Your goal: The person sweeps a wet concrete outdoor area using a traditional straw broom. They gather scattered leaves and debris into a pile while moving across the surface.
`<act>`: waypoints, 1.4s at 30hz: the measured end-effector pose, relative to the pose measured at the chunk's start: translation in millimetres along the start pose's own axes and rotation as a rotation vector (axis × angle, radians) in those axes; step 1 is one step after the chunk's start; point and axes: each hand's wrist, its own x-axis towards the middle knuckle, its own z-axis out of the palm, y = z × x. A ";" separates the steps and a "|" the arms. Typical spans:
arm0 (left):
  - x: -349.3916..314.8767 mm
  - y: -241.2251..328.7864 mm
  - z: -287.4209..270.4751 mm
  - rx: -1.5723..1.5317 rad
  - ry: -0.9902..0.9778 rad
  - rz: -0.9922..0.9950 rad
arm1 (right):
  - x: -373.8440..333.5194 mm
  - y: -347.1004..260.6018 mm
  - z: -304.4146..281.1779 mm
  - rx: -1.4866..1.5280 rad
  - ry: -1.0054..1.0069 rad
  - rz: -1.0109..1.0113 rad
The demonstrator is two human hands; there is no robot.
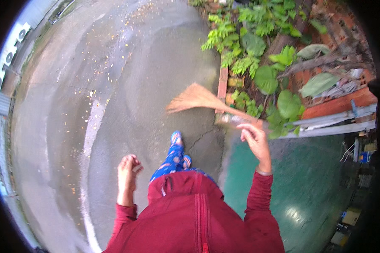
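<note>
My right hand (pixel 254 138) is at the right, its fingers curled at the handle of a straw broom (pixel 198 99). The broom's tan, fan-shaped head points left, above the wet pavement. Its handle slants down to the right and is partly covered by my fingers. A pale, blurred thing shows just beyond the fingertips; I cannot make out what it is. My left hand (pixel 127 170) hangs at the left with its fingers curled in, and no object shows in it.
Grey wet pavement (pixel 156 63) with scattered yellow leaves stretches ahead and left. At the right, a brick-edged bed holds green plants (pixel 266 80), beside pale metal rails (pixel 333 124). A smooth green floor (pixel 299 177) lies below, with shelved goods (pixel 350 217) at its far right.
</note>
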 end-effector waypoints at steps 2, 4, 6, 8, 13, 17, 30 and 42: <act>2.9 1.5 9.9 -0.026 0.069 -0.146 | 8.6 38.7 -0.9 -0.051 -0.317 0.219; 19.2 22.5 12.5 0.385 -0.323 0.012 | 27.5 77.4 -5.0 -0.052 -0.418 0.239; 50.4 50.6 37.3 0.667 -0.886 -0.202 | 35.6 106.8 -0.3 -0.525 -0.244 0.240; 77.7 67.1 74.0 0.901 -1.357 -0.506 | 54.6 125.7 -0.4 -0.896 -0.159 0.293; 151.0 52.3 142.1 0.927 -1.680 -0.161 | 87.8 187.9 -17.9 -0.665 -0.301 0.442; 229.7 23.8 152.6 1.123 -0.672 0.304 | 133.7 270.1 -62.2 -0.827 -0.278 0.239; 181.2 -124.6 95.0 1.207 -0.108 -0.420 | 176.9 546.6 -144.0 -1.352 -0.487 0.695; 125.4 -193.1 158.4 0.518 0.183 -0.631 | 146.7 572.8 -172.9 -0.537 -0.589 0.999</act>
